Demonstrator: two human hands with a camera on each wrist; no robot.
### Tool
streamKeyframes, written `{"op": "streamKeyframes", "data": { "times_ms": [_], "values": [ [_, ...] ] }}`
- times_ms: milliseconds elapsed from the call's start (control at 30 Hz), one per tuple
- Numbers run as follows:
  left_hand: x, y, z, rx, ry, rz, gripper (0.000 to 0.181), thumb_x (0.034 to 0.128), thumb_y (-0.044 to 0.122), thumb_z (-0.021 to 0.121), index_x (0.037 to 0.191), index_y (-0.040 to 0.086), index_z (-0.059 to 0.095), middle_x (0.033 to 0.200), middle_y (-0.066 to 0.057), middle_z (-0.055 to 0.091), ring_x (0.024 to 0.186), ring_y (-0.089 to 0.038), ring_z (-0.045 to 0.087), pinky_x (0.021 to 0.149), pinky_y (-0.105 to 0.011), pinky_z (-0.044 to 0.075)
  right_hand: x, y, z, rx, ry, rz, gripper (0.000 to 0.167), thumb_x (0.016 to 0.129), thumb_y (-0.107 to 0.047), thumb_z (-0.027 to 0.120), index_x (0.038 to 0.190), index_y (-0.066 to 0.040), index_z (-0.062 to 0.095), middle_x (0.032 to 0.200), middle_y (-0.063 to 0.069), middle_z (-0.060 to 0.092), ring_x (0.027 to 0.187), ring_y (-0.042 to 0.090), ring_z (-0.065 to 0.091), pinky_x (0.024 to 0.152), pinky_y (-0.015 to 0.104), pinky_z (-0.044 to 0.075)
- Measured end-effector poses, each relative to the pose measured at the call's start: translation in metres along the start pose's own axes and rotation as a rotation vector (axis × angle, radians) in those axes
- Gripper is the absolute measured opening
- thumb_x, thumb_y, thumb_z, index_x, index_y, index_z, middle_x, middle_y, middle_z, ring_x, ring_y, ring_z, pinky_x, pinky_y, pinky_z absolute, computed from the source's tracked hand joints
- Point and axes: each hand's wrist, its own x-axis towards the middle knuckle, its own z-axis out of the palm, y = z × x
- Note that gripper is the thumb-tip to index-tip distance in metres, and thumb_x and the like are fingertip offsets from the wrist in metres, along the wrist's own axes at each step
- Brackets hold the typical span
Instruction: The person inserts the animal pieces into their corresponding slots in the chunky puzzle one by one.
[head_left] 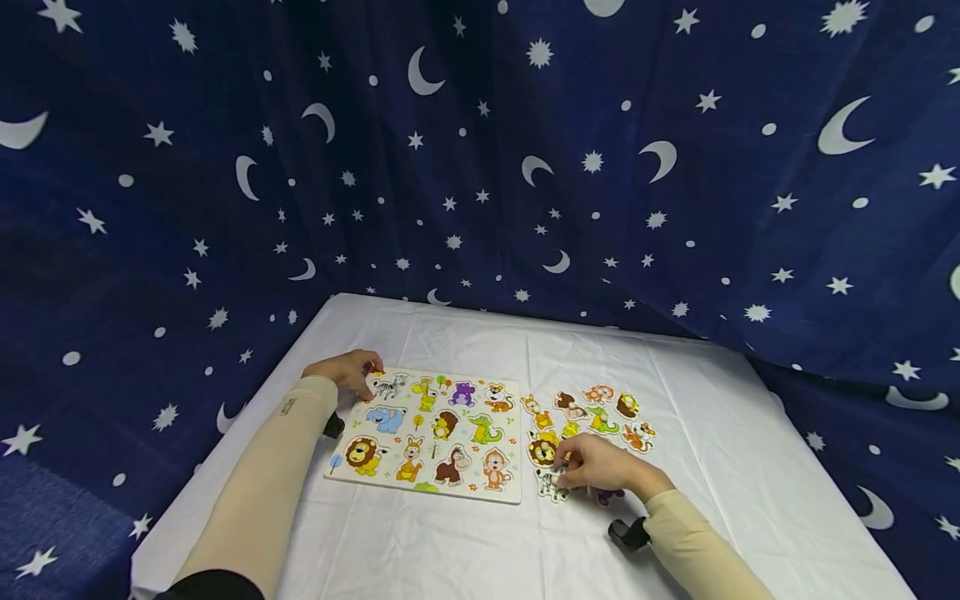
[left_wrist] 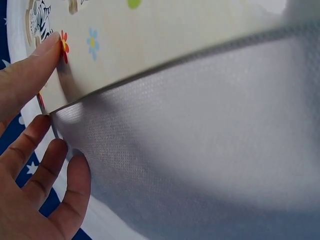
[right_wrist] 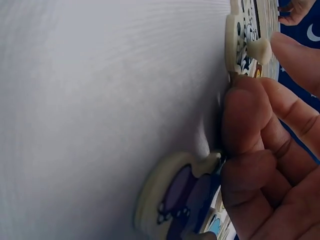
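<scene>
A flat wooden puzzle board (head_left: 450, 433) printed with animals lies on the table. My left hand (head_left: 348, 369) holds its far left corner. In the left wrist view the thumb (left_wrist: 47, 47) presses the board's face by a red flower, with the fingers bent around the edge. My right hand (head_left: 600, 464) is at the zebra puzzle piece (head_left: 551, 485), right of the board. The right wrist view shows the thumb against the zebra's pale knob (right_wrist: 260, 50), with the other fingers curled beside it. Beneath that hand lies a purple hippo piece (right_wrist: 177, 200), partly hidden.
Several loose animal pieces lie close together right of the board, among them a lion (head_left: 542, 450), a crocodile (head_left: 602, 419) and a tiger (head_left: 639, 437). A white cloth (head_left: 420, 550) covers the table. Dark blue curtains (head_left: 480, 167) with moons and stars hang around it.
</scene>
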Motion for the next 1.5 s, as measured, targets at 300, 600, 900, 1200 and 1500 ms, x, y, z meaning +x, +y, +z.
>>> {"op": "streamKeyframes", "data": {
  "times_ms": [300,600,900,1200,1500],
  "values": [
    [0.000,0.001,0.000,0.002,0.003,-0.015,0.049,0.0733,0.006,0.087,0.112,0.014,0.059,0.117,-0.009,0.055,0.108,-0.027,0.046,0.097,-0.043,0.037,0.002,-0.002,0.003,-0.010,-0.001,-0.007,0.014,0.086,-0.010,0.076,0.097,-0.005,0.068,0.067,0.007,0.069,0.056,0.011,0.059,0.050,0.024,0.047],
    [-0.003,0.001,-0.003,0.006,-0.001,0.012,0.050,0.0739,0.008,0.087,0.115,0.013,0.059,0.120,-0.010,0.053,0.108,-0.027,0.046,0.098,-0.043,0.037,0.003,-0.004,0.006,0.011,0.028,0.016,0.009,0.086,-0.008,0.075,0.089,-0.006,0.067,0.065,0.004,0.067,0.054,0.010,0.058,0.050,0.025,0.046],
    [-0.007,0.001,-0.006,-0.018,-0.027,0.026,0.049,0.0768,0.004,0.084,0.117,0.010,0.056,0.120,-0.011,0.052,0.106,-0.027,0.046,0.077,-0.029,0.043,0.005,-0.011,0.010,0.146,0.013,0.063,0.005,0.086,0.002,0.070,0.085,-0.001,0.066,0.067,0.008,0.067,0.054,0.014,0.060,0.050,0.027,0.052],
    [-0.002,-0.005,-0.001,-0.054,-0.035,0.020,0.049,0.0769,0.003,0.084,0.116,0.012,0.057,0.125,-0.012,0.051,0.107,-0.026,0.047,0.069,-0.027,0.046,0.005,-0.009,0.013,0.278,-0.004,0.083,0.004,0.086,0.004,0.069,0.085,0.006,0.066,0.066,0.012,0.068,0.052,0.012,0.060,0.049,0.024,0.052],
    [0.000,-0.003,0.001,-0.086,-0.036,0.035,0.049,0.0762,0.002,0.084,0.116,0.011,0.056,0.124,-0.011,0.054,0.109,-0.026,0.046,0.088,-0.035,0.043,0.005,-0.006,0.016,0.303,0.039,0.108,0.004,0.085,0.004,0.070,0.081,0.005,0.068,0.064,0.006,0.067,0.052,0.010,0.062,0.050,0.023,0.053]
  ]
}}
